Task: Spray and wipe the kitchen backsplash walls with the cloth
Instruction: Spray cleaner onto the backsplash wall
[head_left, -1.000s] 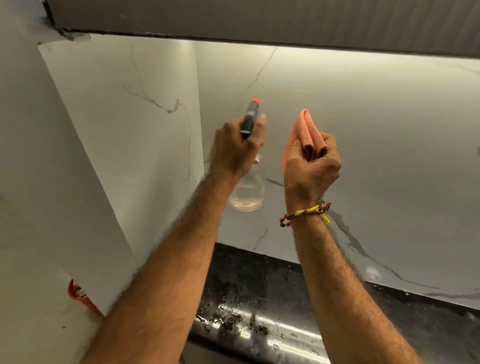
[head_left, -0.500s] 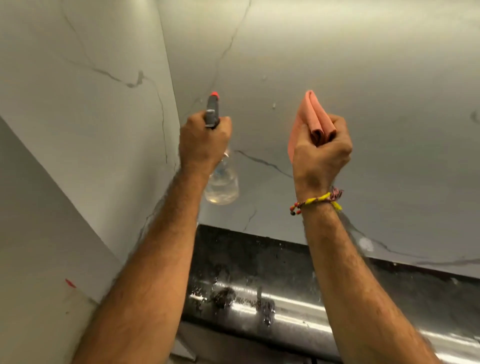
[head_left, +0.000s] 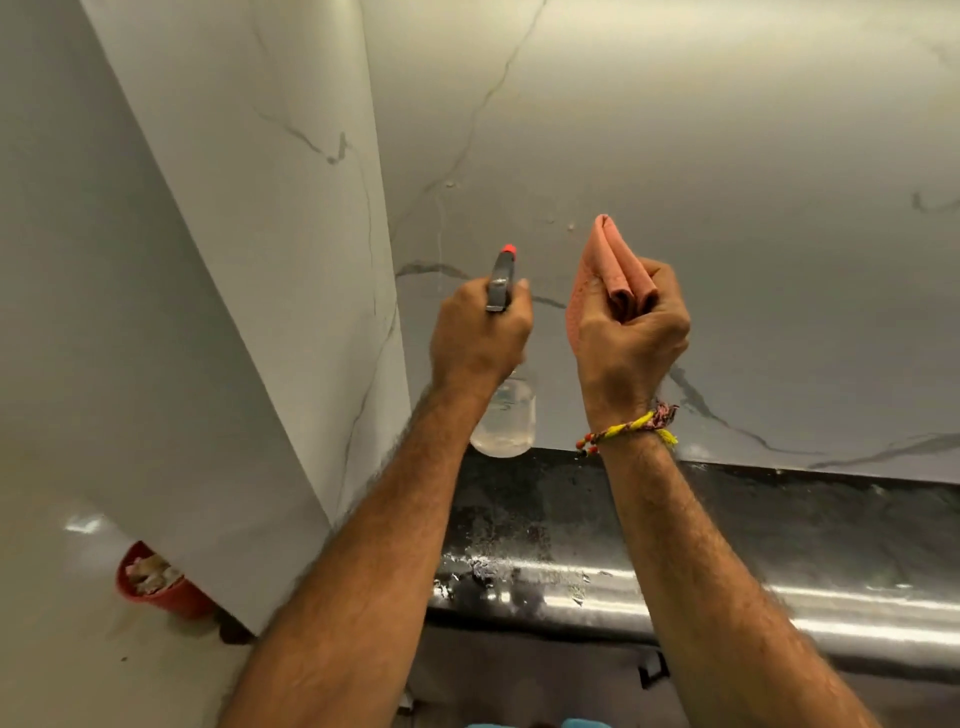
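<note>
My left hand (head_left: 478, 335) grips a clear spray bottle (head_left: 506, 421) by its grey trigger head, whose red nozzle (head_left: 508, 251) points at the white marble backsplash (head_left: 727, 156). The bottle's round body hangs below my fist with a little clear liquid in it. Just to the right, my right hand (head_left: 631, 343) is closed on a folded pink cloth (head_left: 605, 270) that sticks up out of my fist, close to the wall. Small droplets and a thin wet streak show on the backsplash above the nozzle.
A side wall panel (head_left: 249, 234) of the same marble meets the backsplash in a corner at the left. Below runs a wet black countertop (head_left: 779, 535) with a shiny front edge. A red cup (head_left: 156, 582) sits low behind the left panel.
The view has tilted downward, so both hands sit lower in frame. The spray bottle has shifted right, closer to the cloth hand. The red cup has come back into view.
</note>
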